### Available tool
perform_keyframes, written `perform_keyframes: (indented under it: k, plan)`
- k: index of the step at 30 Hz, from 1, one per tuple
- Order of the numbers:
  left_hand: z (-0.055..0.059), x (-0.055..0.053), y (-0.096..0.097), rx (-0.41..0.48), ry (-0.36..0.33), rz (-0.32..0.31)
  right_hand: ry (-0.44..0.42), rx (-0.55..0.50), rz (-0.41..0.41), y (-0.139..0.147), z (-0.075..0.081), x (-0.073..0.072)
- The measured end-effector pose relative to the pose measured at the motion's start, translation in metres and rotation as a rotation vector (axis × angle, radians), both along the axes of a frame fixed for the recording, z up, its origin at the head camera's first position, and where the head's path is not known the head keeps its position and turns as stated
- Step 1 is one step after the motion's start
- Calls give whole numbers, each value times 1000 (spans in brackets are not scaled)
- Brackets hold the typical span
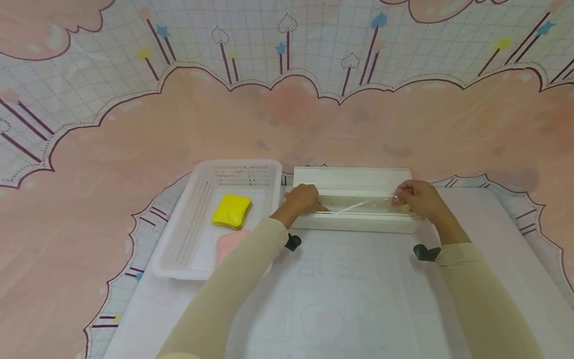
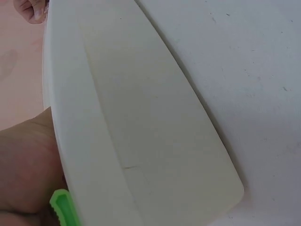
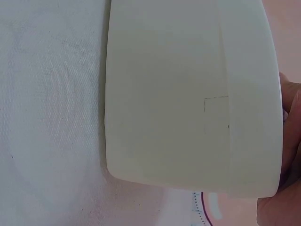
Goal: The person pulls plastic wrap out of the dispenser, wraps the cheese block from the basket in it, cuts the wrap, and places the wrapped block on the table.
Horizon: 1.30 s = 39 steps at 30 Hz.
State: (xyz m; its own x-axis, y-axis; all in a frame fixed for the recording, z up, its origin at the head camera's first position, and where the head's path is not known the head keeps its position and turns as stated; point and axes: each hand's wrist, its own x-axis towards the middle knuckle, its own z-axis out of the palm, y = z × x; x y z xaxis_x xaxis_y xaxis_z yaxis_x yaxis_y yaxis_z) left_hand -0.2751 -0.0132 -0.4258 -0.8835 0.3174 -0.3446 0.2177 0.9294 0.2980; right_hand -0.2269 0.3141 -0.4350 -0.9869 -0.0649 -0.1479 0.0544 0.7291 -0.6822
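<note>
A long white cling film dispenser box (image 1: 354, 224) lies with its lid (image 1: 352, 175) raised, and its front wall fills much of both wrist views. Clear cling film (image 1: 365, 204) stretches slantwise across the opening. At the right end, my right hand (image 1: 419, 198) pinches the film's edge between thumb and fingers. Over the left end, my left hand (image 1: 305, 198) reaches down, a fingertip close to the film's lower edge; its grip is hidden. A green plastic piece (image 2: 65, 207) shows beside the left hand in the left wrist view.
Left of the dispenser stands a white perforated basket (image 1: 175, 271) holding a yellow sponge-like block (image 1: 231, 211) and a pink block (image 1: 228, 244), partly behind the left sleeve. A white cloth covers the table (image 1: 341, 299). Patterned fabric (image 1: 269, 124) hangs behind.
</note>
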Motion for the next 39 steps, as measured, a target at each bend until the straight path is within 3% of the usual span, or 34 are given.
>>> perform_keyframes:
  k: [7,20,26,34,39]
  plan:
    - [1,0,1,59,-25,0,-9,-9,-4,1,1,0]
    - [-4,-1,5,18,-18,44,-13,-15,10,0,1,0]
    - [-4,0,4,33,-14,21,-13,-21,7,0,2,1]
    - [-1,1,1,86,-32,-32,49,-40,-27,-1,3,6]
    - [-3,2,2,47,4,-29,130,-51,-39,-8,-1,7]
